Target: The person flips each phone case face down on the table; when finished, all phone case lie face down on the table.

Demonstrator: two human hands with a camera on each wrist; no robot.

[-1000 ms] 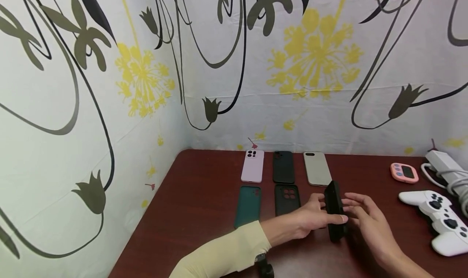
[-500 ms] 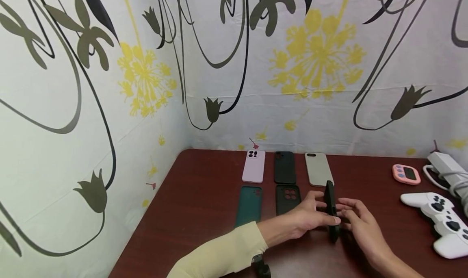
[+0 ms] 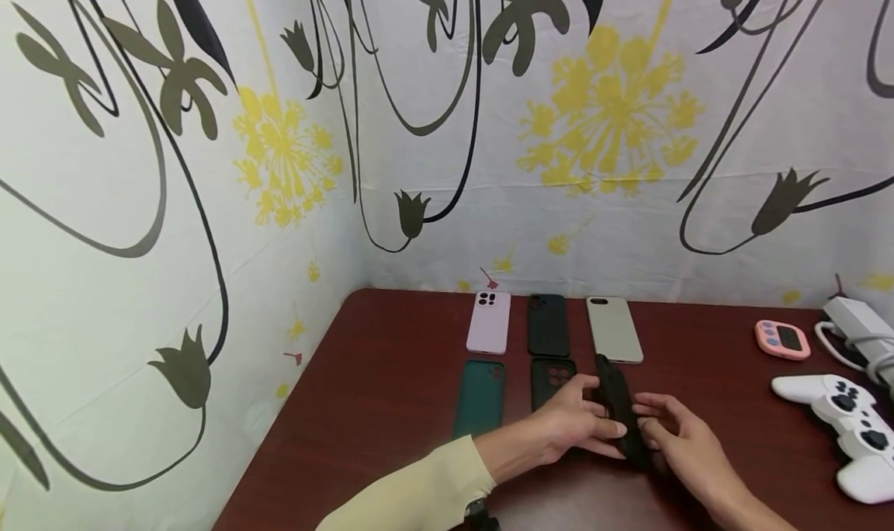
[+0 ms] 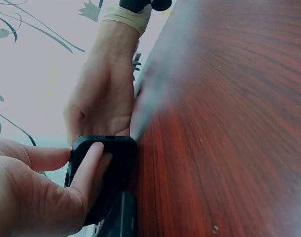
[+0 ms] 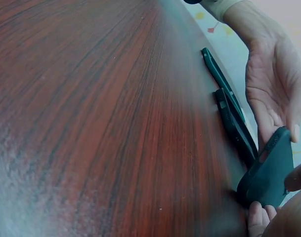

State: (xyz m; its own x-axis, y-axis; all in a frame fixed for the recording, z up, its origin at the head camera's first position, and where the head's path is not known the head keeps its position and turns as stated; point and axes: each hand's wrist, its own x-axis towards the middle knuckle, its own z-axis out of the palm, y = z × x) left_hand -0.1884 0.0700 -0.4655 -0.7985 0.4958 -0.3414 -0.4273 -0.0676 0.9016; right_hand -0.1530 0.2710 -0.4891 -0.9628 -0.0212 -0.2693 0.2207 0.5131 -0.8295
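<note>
Near the middle of the table (image 3: pixel 391 376), in front of the pale grey case (image 3: pixel 615 331), a black phone case (image 3: pixel 618 399) was held on edge and leaning. The left hand (image 3: pixel 569 422) gripped it between thumb and fingers, opened only as wide as the thing. The right hand (image 3: pixel 687 442) had its fingers bent and pinched the other side, with little opening.

As I judged it, five pieces were already placed in two rows: the lilac case (image 3: pixel 489 325), the dark case (image 3: pixel 548 325) and the pale grey one behind, the teal case (image 3: pixel 480 399) and the case with camera holes (image 3: pixel 555 380) in front. The black one was not yet set down, so this piece at least remained.

The head view gave this arrangement, but showed the held case almost from its side. The right wrist view showed its smooth broad face and a slot in the edge; the left wrist view showed small openings at one end. Whether its lower end touched the table, I could not tell.
</note>
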